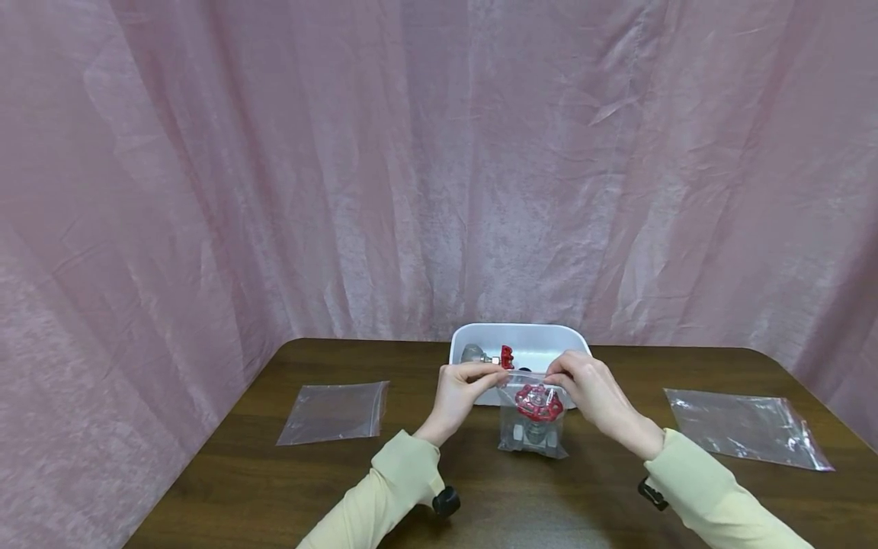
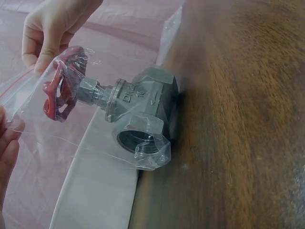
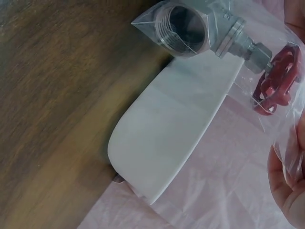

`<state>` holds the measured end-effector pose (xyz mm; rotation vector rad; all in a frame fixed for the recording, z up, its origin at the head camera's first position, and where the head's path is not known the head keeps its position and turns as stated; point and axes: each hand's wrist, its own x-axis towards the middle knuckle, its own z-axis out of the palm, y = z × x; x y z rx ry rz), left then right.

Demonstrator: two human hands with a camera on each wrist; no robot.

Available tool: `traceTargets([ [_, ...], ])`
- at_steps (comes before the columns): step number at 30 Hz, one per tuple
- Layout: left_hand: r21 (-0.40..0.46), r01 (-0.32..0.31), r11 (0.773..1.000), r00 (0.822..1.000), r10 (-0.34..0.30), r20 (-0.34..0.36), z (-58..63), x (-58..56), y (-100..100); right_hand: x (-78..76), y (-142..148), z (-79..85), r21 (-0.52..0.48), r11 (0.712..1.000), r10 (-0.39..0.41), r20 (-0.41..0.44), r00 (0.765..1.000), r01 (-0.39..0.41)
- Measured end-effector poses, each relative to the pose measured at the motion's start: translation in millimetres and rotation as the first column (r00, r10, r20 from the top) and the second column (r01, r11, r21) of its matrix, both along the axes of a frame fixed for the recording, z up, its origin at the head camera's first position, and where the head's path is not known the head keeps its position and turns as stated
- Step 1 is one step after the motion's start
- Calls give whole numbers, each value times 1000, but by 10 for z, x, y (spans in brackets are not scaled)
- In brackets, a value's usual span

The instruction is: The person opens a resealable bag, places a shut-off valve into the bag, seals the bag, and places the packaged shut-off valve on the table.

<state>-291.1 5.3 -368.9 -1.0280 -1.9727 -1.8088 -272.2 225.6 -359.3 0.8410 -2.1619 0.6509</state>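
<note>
Valve [image 2: 151, 95] sits inside a clear zip bag [image 1: 506, 438], red handwheel [image 1: 538, 402] uppermost, just in front of the white tray [image 1: 549, 351]. Left hand [image 1: 456, 393] pinches one side of the bag's upper edge, right hand [image 1: 595, 387] the other; each grip closed down on thin film only, neither on metal. Whether the valve bears on the worktop [image 1: 357, 488] cannot be told; likewise whether the zip is fully sealed.

Risks: should the weight hang from the film, it may stretch or slip from a pinch, dropping the valve in front of the tray. Handwheel lies close under the zip, so its rim could snag the film or keep the seam apart. Uneven pull could tip the load against the tray's near wall. Second valve [image 1: 473, 353], inside the tray, looks unlikely to interfere
</note>
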Motion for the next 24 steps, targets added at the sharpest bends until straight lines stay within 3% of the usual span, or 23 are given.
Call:
traceTargets([
  [6, -1, 10, 1000, 1000, -10, 18, 2, 0, -10, -5, 4, -10, -36, 999, 31, -18, 999, -32],
  [14, 1, 5, 1000, 1000, -5, -7, 17, 13, -15, 12, 90, -8, -96, 991, 102, 117, 988, -91],
  [24, 35, 17, 999, 1000, -17, -14, -15, 10, 4, 63, 185, -41, -125, 992, 41, 161, 986, -21],
])
